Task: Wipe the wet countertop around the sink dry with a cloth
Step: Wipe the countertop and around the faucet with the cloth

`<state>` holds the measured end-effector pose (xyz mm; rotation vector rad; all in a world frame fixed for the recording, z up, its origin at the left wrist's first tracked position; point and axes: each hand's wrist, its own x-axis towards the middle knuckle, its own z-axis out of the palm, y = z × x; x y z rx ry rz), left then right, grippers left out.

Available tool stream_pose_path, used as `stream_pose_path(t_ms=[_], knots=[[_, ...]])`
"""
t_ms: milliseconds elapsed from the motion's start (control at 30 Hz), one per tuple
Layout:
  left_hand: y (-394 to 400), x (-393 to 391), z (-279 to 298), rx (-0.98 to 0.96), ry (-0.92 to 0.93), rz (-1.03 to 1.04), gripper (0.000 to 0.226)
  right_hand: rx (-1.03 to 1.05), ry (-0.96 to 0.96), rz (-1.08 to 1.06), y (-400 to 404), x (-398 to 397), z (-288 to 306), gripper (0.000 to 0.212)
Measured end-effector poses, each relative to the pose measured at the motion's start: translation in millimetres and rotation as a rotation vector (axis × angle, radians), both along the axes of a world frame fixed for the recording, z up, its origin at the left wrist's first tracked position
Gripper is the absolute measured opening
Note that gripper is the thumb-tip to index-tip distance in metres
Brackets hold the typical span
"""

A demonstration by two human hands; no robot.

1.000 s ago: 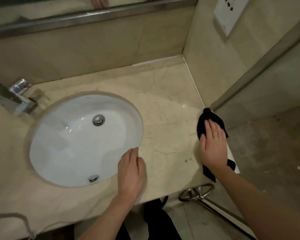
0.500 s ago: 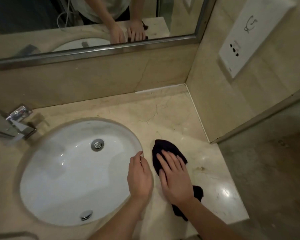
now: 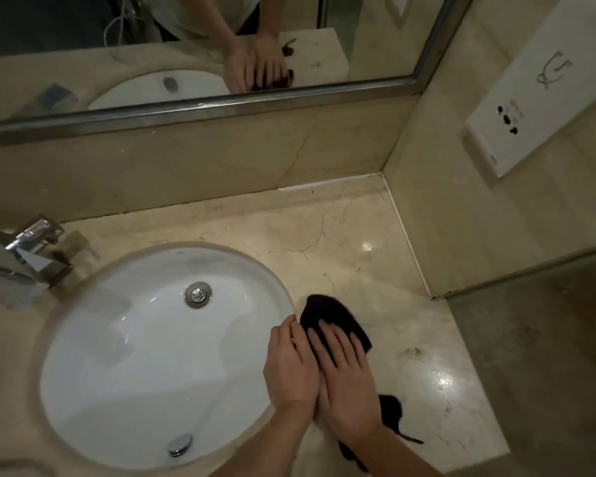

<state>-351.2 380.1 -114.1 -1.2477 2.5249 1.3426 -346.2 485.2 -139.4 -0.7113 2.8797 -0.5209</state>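
The cloth [image 3: 327, 313], dark, lies on the countertop [image 3: 358, 235] just right of the sink [image 3: 124, 356] rim, its long axis running from the front edge toward the back wall. The right hand [image 3: 344, 376] presses it flat with straight fingers. The left hand [image 3: 289, 366] rests beside it at the rim, holding nothing. The unwiped marble lies mostly ahead and to the right.

Bare forearms, no sleeves visible

At lower centre the right hand [image 3: 346, 380] presses flat on a dark cloth [image 3: 331, 315] on the beige worktop [image 3: 358, 235], just right of the white sink [image 3: 135, 356]. The left hand [image 3: 289, 366] rests beside it at the sink's rim.
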Motion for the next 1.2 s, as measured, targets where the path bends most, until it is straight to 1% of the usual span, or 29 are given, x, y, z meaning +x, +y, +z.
stream_pose_path(t_ms=[33,100,200,233,333,400,533,567,600,667,733,800,867,967,1067,1200], knots=[[0,1,0,0.024,0.003,0.010,0.041,-0.006,-0.011,0.033,0,6,0,0.063],[-1,3,0,0.057,0.005,0.018,0.037,-0.012,-0.033,0.026,1,7,1,0.066],[-6,-1,-1,0.125,-0.037,0.056,0.015,-0.008,-0.037,0.008,-2,-1,6,0.063],[-9,-5,0,0.153,-0.040,0.065,0.012,-0.009,-0.035,0.013,-3,-1,8,0.062],[-13,-32,2,0.185,0.020,0.096,0.023,0.002,-0.039,0.051,-7,-11,7,0.062],[-15,-58,0,0.204,0.063,0.168,0.025,0.024,-0.040,0.080,-15,-36,6,0.065],[-13,-89,-12,0.212,0.110,0.350,0.031,0.174,-0.004,0.124,-32,-83,3,0.082],[-12,-89,-14,0.228,0.131,0.381,0.032,0.183,0.002,0.133,-33,-85,2,0.083],[-10,-87,-14,0.247,0.152,0.399,0.031,0.159,0.005,0.144,-31,-85,1,0.079],[-7,-77,-12,0.267,0.193,0.395,0.027,0.063,-0.009,0.170,-20,-81,3,0.065],[-3,-64,-10,0.211,0.202,0.332,0.028,0.018,-0.017,0.181,0,-85,4,0.055],[2,-55,-12,0.118,0.182,0.273,0.034,0.022,-0.006,0.120,25,-99,3,0.053],[5,-54,-11,0.049,0.151,0.235,0.037,0.035,0.005,-0.024,49,-121,3,0.053],[7,-61,-8,0.016,0.121,0.216,0.041,0.070,0.045,-0.198,64,-155,6,0.055],[8,-62,-7,0.000,0.142,0.218,0.044,0.108,0.066,-0.262,54,-171,3,0.056],[10,-60,-9,-0.007,0.170,0.220,0.055,0.098,0.040,-0.265,15,-208,2,0.058]])
